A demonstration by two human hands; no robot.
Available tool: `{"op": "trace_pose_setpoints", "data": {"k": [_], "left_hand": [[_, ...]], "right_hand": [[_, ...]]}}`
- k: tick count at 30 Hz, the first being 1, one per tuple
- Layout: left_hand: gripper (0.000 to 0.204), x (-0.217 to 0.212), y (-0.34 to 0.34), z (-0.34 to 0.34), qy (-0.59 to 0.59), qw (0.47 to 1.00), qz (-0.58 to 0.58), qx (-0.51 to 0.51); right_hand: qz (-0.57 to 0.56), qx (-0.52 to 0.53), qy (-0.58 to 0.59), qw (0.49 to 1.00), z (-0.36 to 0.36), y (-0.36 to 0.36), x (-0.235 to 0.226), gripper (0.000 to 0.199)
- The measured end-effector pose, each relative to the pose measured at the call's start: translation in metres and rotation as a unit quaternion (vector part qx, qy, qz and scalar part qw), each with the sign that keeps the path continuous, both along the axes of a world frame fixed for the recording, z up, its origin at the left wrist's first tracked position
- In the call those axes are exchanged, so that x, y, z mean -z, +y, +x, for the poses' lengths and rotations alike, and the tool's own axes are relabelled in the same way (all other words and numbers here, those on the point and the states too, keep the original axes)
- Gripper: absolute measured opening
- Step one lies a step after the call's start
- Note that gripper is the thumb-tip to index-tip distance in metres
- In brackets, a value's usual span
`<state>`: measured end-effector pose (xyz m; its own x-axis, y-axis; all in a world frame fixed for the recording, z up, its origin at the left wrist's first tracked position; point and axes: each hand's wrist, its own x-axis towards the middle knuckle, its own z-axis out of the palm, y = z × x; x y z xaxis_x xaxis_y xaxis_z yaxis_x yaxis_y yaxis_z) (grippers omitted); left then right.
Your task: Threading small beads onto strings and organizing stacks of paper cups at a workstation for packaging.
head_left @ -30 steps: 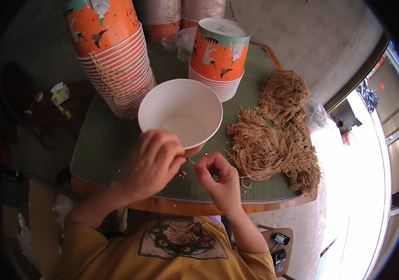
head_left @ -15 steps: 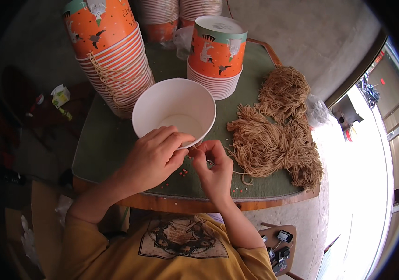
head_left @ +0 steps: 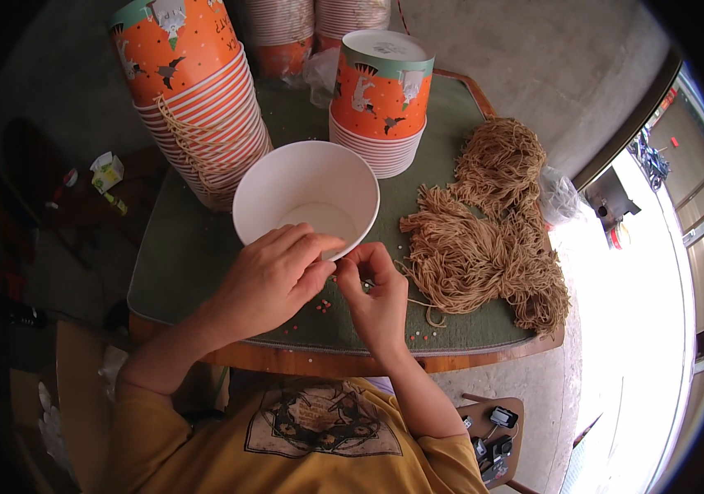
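Note:
A white-walled paper bucket (head_left: 306,177) stands in front of me with its mouth up, tipped slightly toward me. My left hand (head_left: 273,267) grips its near rim, fingers over the inside and thumb outside. Against the outer wall just right of that thumb, my right hand (head_left: 375,284) is closed in a pinch. Whatever sits between those fingertips is hidden or too small to name. To the right lie bundles of tan cord (head_left: 467,255), with a loose strand curling near my right hand.
A tall leaning stack of orange buckets (head_left: 195,107) with cord handles rises at the left. A shorter upside-down stack (head_left: 381,103) stands behind the bucket. Small orange and white bits (head_left: 324,305) dot the green tabletop (head_left: 179,272). Clear plastic (head_left: 562,198) lies beyond the cord.
My right hand has shifted slightly up and left, closer against the bucket's rim. My left hand keeps its hold, and the bucket has barely moved.

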<state>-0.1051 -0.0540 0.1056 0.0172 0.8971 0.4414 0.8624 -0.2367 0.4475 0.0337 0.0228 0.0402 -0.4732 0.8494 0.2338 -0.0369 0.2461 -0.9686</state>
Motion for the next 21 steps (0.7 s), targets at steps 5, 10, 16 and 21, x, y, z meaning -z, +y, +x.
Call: {"op": "trace_pose_setpoints", "data": {"k": [5, 10, 16, 21], "left_hand": [[0.016, -0.009, 0.014, -0.018, -0.097, 0.992, -0.069, 0.037], [0.013, -0.017, 0.033, -0.031, -0.152, 0.943, -0.290, 0.060], [0.011, -0.013, 0.031, -0.024, -0.107, 0.972, -0.206, 0.046], [0.005, -0.002, 0.033, -0.029, -0.151, 0.984, -0.094, 0.015]], "right_hand": [[-0.014, -0.018, -0.021, 1.000, 0.001, 0.000, -0.006, 0.009], [-0.008, -0.020, -0.030, 0.999, 0.001, 0.001, -0.005, 0.013], [0.024, -0.012, -0.008, 1.000, -0.002, 0.000, 0.003, 0.013], [0.218, 0.041, -0.114, 0.968, 0.001, -0.012, 0.023, 0.014]]}}
